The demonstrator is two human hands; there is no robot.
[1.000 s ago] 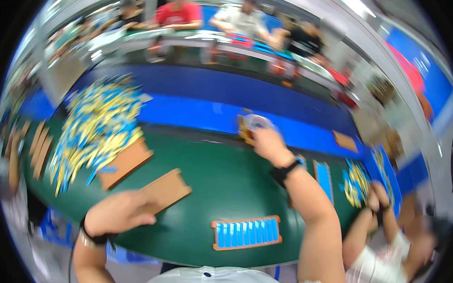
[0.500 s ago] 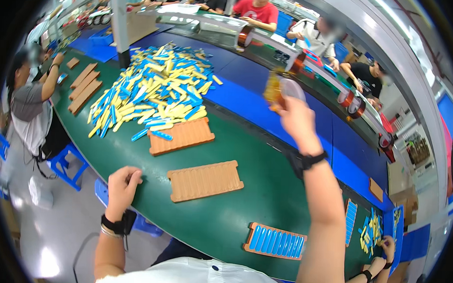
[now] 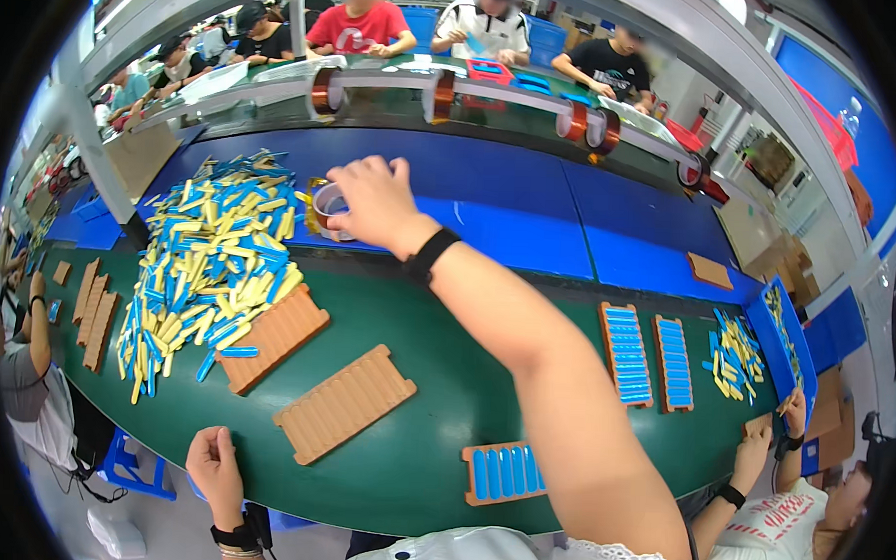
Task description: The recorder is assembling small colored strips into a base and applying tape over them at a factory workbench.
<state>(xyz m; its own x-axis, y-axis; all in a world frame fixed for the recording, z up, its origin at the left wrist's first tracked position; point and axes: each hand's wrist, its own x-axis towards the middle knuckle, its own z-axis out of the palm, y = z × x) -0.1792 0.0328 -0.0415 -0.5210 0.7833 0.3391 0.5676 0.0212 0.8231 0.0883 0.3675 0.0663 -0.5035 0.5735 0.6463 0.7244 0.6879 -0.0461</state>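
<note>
My right hand point(image 3: 377, 203) reaches over the blue surface to a roll of amber tape point(image 3: 330, 209) standing beside the heap. Its fingers are spread around the near side of the roll, thumb below, and look loose. My left hand point(image 3: 214, 466) hovers at the table's near edge, fingers curled, with nothing seen in them. Between the hands lies a bare brown grooved tray point(image 3: 345, 405). A second brown tray point(image 3: 276, 338) touches the heap of blue and yellow strips point(image 3: 206, 272), with a blue strip on its edge. Under my right forearm, a tray holds blue strips point(image 3: 505, 473).
Two filled trays point(image 3: 627, 355) stand at the right, by a small strip pile point(image 3: 736, 359) and a blue bin point(image 3: 784, 336). A co-worker's hands point(image 3: 755, 451) work there. Tape rolls point(image 3: 440, 95) hang on a rail across the back. A metal post point(image 3: 106, 174) rises at left.
My right hand has brought the tape roll down from the air onto the blue surface by the heap, and its fingers have loosened. The view has turned rightward. My left hand stays near the edge.
</note>
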